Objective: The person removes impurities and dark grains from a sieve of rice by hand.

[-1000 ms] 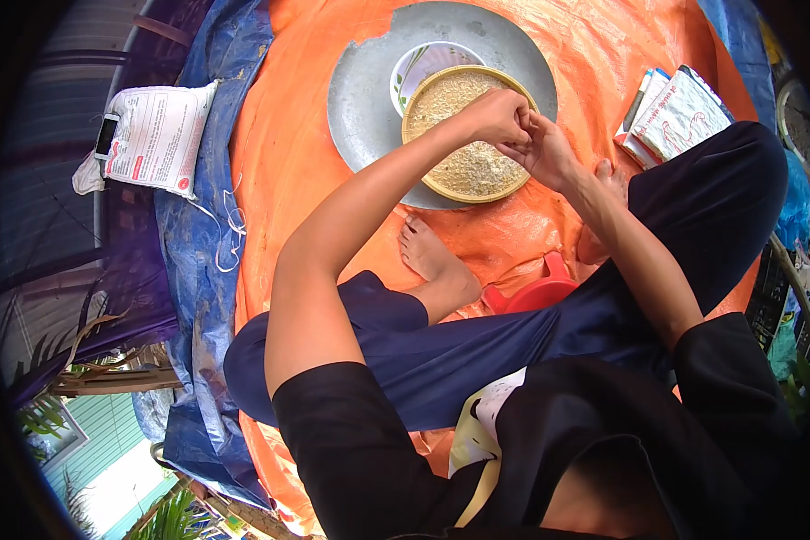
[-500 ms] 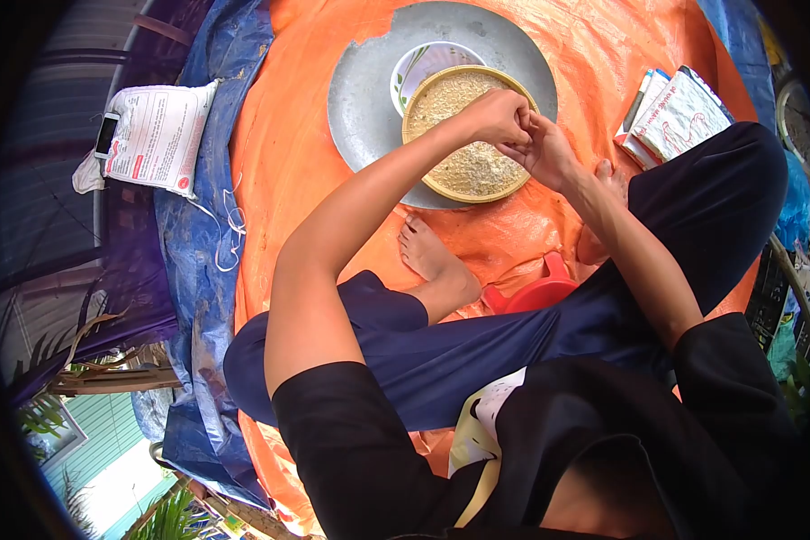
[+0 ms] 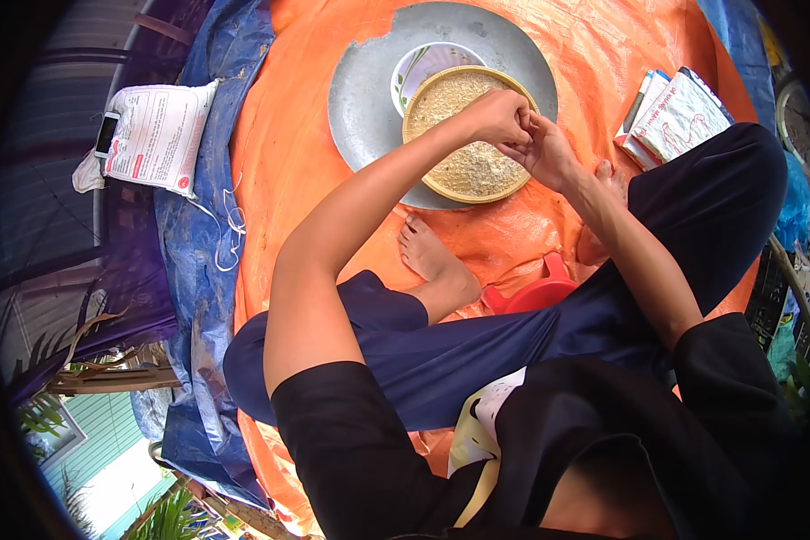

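My left hand [image 3: 498, 117] is curled, its fingers pinched together over the right part of a round yellow-rimmed basket [image 3: 409, 112]. My right hand [image 3: 549, 155] meets it there, fingers bent against the fingers of the left. Whatever lies between the fingertips is too small or hidden to make out. Pale, coarse grain [image 3: 468, 171] fills the basket below both hands. The basket overlaps a white bowl [image 3: 418, 65] with a leaf pattern, and both rest on a large round grey metal tray [image 3: 360, 108].
Orange tarp [image 3: 288, 135] covers the ground, with blue tarp [image 3: 198, 315] along the left. A white printed sack [image 3: 162, 135] lies left, a dark phone-like device [image 3: 107, 135] at its edge. Folded printed bags [image 3: 679, 112] lie right. A red plastic stool [image 3: 535, 295] shows by my legs.
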`<state>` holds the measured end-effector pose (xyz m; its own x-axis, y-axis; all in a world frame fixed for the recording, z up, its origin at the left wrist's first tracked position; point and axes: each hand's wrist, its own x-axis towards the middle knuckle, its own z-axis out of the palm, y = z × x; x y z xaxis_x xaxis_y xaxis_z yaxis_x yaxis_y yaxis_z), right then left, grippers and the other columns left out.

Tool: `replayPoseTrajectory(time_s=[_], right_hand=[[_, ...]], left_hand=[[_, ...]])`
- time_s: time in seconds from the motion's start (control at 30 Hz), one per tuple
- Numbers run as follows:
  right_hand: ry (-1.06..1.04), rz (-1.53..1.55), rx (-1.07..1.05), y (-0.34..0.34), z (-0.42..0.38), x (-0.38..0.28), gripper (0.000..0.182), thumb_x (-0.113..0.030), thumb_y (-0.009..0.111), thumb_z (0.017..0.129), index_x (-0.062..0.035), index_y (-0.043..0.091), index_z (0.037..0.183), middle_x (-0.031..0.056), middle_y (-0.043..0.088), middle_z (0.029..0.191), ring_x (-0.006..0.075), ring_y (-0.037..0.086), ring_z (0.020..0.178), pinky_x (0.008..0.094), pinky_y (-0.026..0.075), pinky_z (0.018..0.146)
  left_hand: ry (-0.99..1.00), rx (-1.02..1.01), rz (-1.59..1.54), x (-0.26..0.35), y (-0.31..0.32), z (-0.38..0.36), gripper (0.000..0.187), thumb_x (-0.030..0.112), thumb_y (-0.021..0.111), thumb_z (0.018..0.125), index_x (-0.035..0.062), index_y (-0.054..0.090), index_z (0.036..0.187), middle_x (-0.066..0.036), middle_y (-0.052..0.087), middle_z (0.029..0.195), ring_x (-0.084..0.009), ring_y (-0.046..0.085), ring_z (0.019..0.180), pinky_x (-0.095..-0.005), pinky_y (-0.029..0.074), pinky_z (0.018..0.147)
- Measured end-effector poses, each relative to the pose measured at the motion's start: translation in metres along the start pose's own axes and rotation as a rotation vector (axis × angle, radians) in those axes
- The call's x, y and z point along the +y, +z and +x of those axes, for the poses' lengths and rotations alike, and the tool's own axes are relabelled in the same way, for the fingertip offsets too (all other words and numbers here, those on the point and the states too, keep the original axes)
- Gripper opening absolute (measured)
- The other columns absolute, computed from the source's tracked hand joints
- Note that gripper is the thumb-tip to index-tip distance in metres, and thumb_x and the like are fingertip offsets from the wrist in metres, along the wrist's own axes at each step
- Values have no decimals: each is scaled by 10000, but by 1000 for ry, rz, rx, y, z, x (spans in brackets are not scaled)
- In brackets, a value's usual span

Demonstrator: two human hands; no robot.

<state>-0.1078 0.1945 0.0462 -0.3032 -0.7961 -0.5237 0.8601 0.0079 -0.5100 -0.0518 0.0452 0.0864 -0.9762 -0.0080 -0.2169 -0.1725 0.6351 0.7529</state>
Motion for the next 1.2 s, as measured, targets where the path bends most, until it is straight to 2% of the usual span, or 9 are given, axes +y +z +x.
replayPoseTrajectory(time_s=[0.6,0.73,0.8,0.83,0.87,0.9,0.97,1.07,1.2], right_hand=[[0,-5,-9,2,-2,0,291,-269,355,1000,-57,535,1088,75,616,1034,193,657,924,357,558,884],[36,-49,21,-1,4,1,419,-307,304,1020,23,512,1171,148,609,1110,244,631,1016,365,521,940],[83,-79,105,3,1,1,493,-326,275,1028,77,490,1214,199,598,1155,275,609,1072,370,495,975],[80,-84,109,1,3,3,554,-333,247,1030,133,454,1249,266,571,1199,305,570,1141,373,458,1017],[53,-110,132,-2,5,4,535,-319,249,1029,124,474,1227,266,590,1170,302,599,1097,367,487,980],[47,-97,189,-5,8,6,521,-304,251,1026,123,493,1201,259,609,1139,302,625,1050,360,516,934],[14,-79,202,-4,6,6,494,-288,278,1016,115,516,1176,256,625,1109,310,651,1001,354,541,886],[27,-104,213,0,0,1,500,-287,278,1021,127,504,1186,258,615,1142,292,644,1032,342,534,923],[16,-133,204,0,-2,0,488,-279,279,1023,121,510,1180,252,623,1119,276,653,1011,327,544,906]], left_hand=[[8,-10,-5,-1,-1,-1,236,143,736,653,-18,640,796,-113,669,738,-187,660,692,-308,514,593],[-85,-137,-81,4,-13,-4,251,160,740,688,-12,646,845,-106,678,759,-178,658,699,-307,515,590],[3,-112,-40,-23,-13,1,262,185,747,719,-4,649,870,-104,681,774,-163,654,705,-296,509,590],[-21,-107,82,-30,-17,3,248,194,746,740,1,648,860,-89,669,762,-143,634,685,-283,496,582],[-102,-128,98,-30,-24,-2,226,180,734,751,1,644,854,-74,652,745,-127,609,663,-278,486,574],[-50,-83,46,-61,-20,-1,192,148,712,760,-1,647,860,-59,642,736,-114,587,642,-276,480,569],[-168,-49,71,-74,-28,-10,154,85,670,766,-13,656,883,-80,672,761,-132,641,681,-282,501,607],[-240,13,110,-85,-31,-25,160,108,665,753,-12,697,853,-133,682,727,-212,665,645,-325,512,619],[-214,1,291,-81,-28,-34,155,86,668,750,-10,697,867,-151,687,763,-254,674,709,-343,516,663]])
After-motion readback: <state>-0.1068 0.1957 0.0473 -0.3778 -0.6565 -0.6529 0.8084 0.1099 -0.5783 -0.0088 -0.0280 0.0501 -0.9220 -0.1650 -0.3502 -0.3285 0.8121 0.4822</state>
